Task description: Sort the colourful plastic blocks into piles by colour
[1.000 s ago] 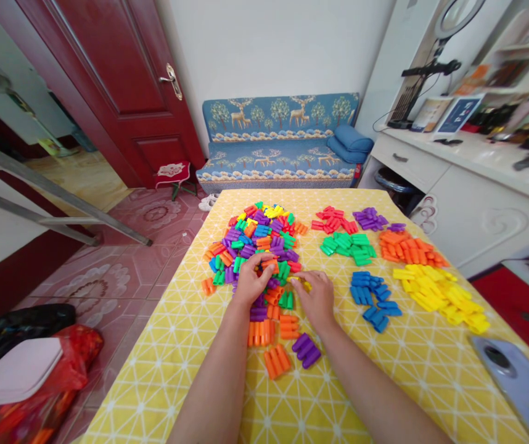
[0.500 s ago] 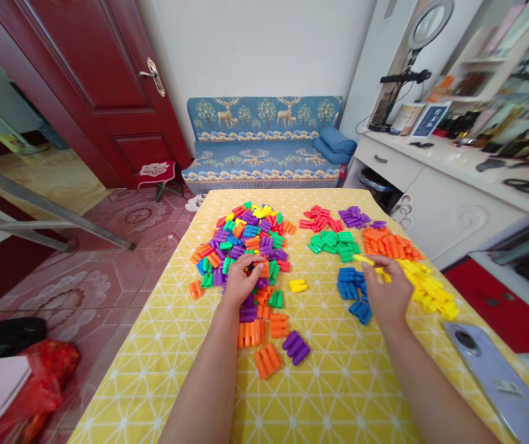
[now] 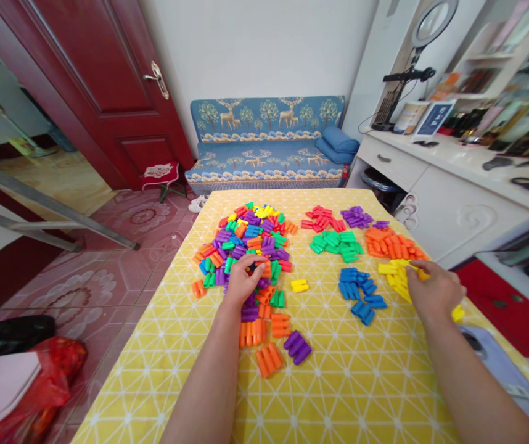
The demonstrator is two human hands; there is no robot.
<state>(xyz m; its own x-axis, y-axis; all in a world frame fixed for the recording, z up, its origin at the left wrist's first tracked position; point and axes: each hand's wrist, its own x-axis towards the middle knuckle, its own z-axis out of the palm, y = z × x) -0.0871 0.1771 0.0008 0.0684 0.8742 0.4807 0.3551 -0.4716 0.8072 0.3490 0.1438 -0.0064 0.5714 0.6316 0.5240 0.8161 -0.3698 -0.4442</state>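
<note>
My left hand [image 3: 245,279] is over the mixed heap of coloured plastic pieces [image 3: 246,237], thumb and forefinger curled together near an orange piece. My right hand [image 3: 435,288] is at the yellow pile [image 3: 397,277], its fingers bent down; what lies between them is too small to make out. Sorted piles lie around: blue [image 3: 357,290], green [image 3: 336,243], red [image 3: 320,219], purple [image 3: 356,217] and orange [image 3: 394,245]. One yellow piece [image 3: 299,285] lies alone between heap and blue pile. A purple piece [image 3: 297,347] and an orange piece [image 3: 269,360] lie nearest me.
A phone [image 3: 507,376] lies on the yellow patterned tablecloth [image 3: 329,401] at the right edge, under my right forearm. Beyond the table is a blue sofa [image 3: 269,154]. A white dresser [image 3: 459,179] stands at the right, a red stool [image 3: 160,174] at the left back.
My right hand has moved right, from beside the blue pile to the yellow pile, and the yellow piece at its fingertips no longer shows clearly. My left hand has stayed at the heap.
</note>
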